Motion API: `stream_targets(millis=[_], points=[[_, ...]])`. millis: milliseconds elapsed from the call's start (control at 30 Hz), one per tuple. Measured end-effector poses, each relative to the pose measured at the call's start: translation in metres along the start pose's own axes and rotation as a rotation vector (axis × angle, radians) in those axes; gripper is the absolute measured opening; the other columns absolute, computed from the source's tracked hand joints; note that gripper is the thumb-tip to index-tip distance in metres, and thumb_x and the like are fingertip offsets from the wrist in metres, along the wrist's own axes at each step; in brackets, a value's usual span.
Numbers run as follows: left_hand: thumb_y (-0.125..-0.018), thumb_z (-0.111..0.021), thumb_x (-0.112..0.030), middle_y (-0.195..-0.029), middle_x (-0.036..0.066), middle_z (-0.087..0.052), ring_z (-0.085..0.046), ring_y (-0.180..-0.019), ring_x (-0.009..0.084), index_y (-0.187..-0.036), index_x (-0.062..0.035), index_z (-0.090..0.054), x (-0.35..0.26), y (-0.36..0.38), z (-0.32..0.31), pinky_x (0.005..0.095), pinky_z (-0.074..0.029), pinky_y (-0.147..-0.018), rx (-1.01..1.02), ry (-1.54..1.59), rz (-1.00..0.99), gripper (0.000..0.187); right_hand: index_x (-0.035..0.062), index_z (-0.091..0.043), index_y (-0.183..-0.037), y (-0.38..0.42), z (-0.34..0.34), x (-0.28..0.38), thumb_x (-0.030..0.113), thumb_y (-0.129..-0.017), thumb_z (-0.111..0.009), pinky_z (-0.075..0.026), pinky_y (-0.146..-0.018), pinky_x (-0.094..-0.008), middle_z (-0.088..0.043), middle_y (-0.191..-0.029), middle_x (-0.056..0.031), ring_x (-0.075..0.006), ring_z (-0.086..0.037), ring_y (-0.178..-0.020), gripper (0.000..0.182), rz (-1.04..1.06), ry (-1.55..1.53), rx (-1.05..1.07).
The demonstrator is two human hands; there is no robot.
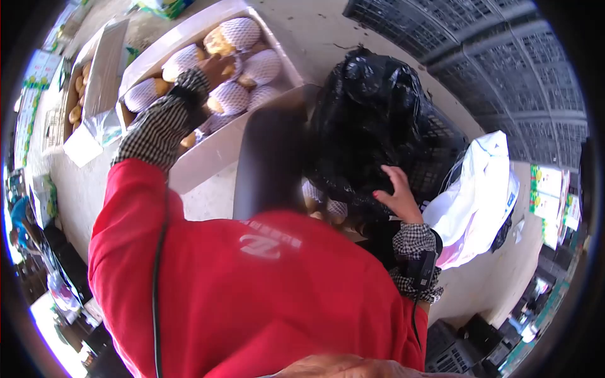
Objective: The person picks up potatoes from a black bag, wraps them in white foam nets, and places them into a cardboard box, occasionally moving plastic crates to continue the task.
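My left hand (pixel 218 70) reaches into a white carton (pixel 211 154) at the upper left, its fingers curled on a yellowish fruit in a white foam net (pixel 237 67). Around it lie several more netted fruits (pixel 259 67). On the right, my right hand (pixel 401 196) hovers with thumb and fingers apart, nothing in it, beside a black plastic bag (pixel 372 120). This bag drapes over a dark plastic crate (pixel 449 130). More netted fruits (pixel 337 209) show below the bag, partly hidden by my body.
Stacked grey crates (pixel 510 69) line the upper right. A white bag (pixel 474 195) hangs by the black crate's right side. Another carton (pixel 79 94) with unwrapped brown fruit stands at the far left. A cable (pixel 157 271) runs down my left sleeve.
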State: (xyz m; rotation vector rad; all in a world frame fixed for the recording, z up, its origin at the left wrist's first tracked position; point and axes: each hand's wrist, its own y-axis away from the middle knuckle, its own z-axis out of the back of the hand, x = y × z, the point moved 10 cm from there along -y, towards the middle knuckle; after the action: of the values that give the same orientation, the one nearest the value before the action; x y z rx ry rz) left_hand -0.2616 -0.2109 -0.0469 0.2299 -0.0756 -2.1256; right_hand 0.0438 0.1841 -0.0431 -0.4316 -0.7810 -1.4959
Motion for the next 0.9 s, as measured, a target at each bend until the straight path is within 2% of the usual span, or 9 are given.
stream_targets(millis=[233, 367, 433, 533, 667, 700, 800, 833, 900], points=[[-0.071, -0.062, -0.02, -0.113, 0.02, -0.046, -0.046, -0.104, 0.0338, -0.122, -0.0059, -0.04, 0.01, -0.033, -0.023, 0.0386, -0.038, -0.089, 0.095, -0.034, -0.054, 0.056, 0.0119, -0.046, -0.117, 0.015, -0.052, -0.022, 0.022, -0.068, -0.062, -0.042, -0.084, -0.0369, -0.047, -0.113, -0.0169, -0.0321, -0.049, -0.101, 0.052, -0.185, 0.064, 0.323], [-0.073, -0.06, -0.019, -0.119, 0.021, -0.042, -0.046, -0.105, 0.0356, -0.121, -0.0039, -0.039, 0.006, -0.021, -0.016, 0.0386, -0.039, -0.089, -0.007, -0.073, -0.008, 0.055, 0.0102, -0.056, -0.099, 0.014, -0.057, -0.027, 0.019, -0.069, -0.06, -0.044, -0.075, -0.0363, -0.055, -0.098, -0.0126, -0.03, -0.053, -0.089, 0.031, 0.024, 0.053, 0.254], [-0.075, -0.054, -0.017, -0.118, 0.024, -0.042, -0.047, -0.104, 0.0361, -0.12, -0.0058, -0.041, 0.021, -0.034, -0.029, 0.0399, -0.039, -0.088, 0.224, -0.178, 0.085, 0.048, 0.0086, -0.059, -0.088, 0.012, -0.047, -0.027, 0.018, -0.07, -0.059, -0.044, -0.072, -0.0361, -0.056, -0.093, -0.0117, -0.03, -0.055, -0.084, 0.021, 0.001, -0.047, 0.213], [-0.075, -0.053, -0.017, -0.121, 0.022, -0.04, -0.045, -0.106, 0.037, -0.117, -0.0061, -0.045, -0.119, -0.026, 0.047, 0.0418, -0.038, -0.09, 0.082, -0.312, -0.003, 0.044, 0.0077, -0.059, -0.083, 0.009, -0.014, -0.037, 0.016, -0.069, -0.059, -0.044, -0.069, -0.0354, -0.056, -0.085, -0.0121, -0.0298, -0.056, -0.079, 0.016, -0.02, -0.224, 0.039], [-0.069, -0.067, -0.032, -0.135, 0.019, -0.023, -0.025, -0.124, 0.0356, -0.13, -0.011, -0.03, -0.278, -0.026, 0.022, 0.0425, -0.026, -0.1, 0.277, 0.211, -0.551, 0.074, 0.0017, -0.057, -0.085, 0.053, 0.143, -0.082, 0.009, -0.073, -0.053, -0.042, -0.079, -0.0364, -0.059, -0.089, -0.0139, -0.0301, -0.056, -0.084, 0.015, -0.376, -0.204, -0.833], [-0.069, -0.066, -0.032, -0.135, 0.018, -0.023, -0.024, -0.123, 0.0366, -0.128, -0.0107, -0.033, -0.3, -0.027, 0.007, 0.0434, -0.025, -0.1, 0.344, 0.184, -0.57, 0.071, -0.0022, -0.055, -0.093, 0.067, 0.174, -0.085, 0.007, -0.077, -0.047, -0.04, -0.085, -0.037, -0.058, -0.094, -0.0174, -0.0308, -0.055, -0.088, 0.02, -0.147, 0.592, -0.88], [-0.072, -0.064, -0.029, -0.128, 0.018, -0.032, -0.036, -0.113, 0.036, -0.119, -0.0089, -0.043, -0.352, -0.031, -0.016, 0.0436, -0.032, -0.094, 0.252, -0.099, -0.67, 0.056, -0.0046, -0.047, -0.108, 0.128, 0.23, -0.16, 0.009, -0.084, -0.041, -0.037, -0.09, -0.0382, -0.053, -0.106, -0.0183, -0.0276, -0.052, -0.098, 0.028, -0.234, -0.468, -1.209], [-0.072, -0.063, -0.027, -0.125, 0.018, -0.037, -0.042, -0.109, 0.0352, -0.116, -0.0081, -0.047, -0.368, -0.034, -0.021, 0.0433, -0.036, -0.091, 0.169, -0.224, -0.705, 0.05, -0.0049, -0.044, -0.113, 0.12, 0.215, -0.169, 0.01, -0.086, -0.041, -0.036, -0.092, -0.0386, -0.05, -0.11, -0.0183, -0.0261, -0.05, -0.102, 0.031, -0.206, -1.369, -1.23], [-0.077, -0.058, -0.025, -0.1, 0.018, -0.05, -0.053, -0.087, 0.0302, -0.105, -0.0063, -0.053, -0.4, -0.042, -0.058, 0.0405, -0.042, -0.076, 0.433, 0.076, -0.687, 0.034, -0.0024, -0.038, -0.121, 0.137, 0.22, -0.201, 0.012, -0.086, -0.045, -0.036, -0.092, -0.037, -0.045, -0.117, -0.0151, -0.0243, -0.045, -0.107, 0.038, -0.162, -1.152, -1.15]])
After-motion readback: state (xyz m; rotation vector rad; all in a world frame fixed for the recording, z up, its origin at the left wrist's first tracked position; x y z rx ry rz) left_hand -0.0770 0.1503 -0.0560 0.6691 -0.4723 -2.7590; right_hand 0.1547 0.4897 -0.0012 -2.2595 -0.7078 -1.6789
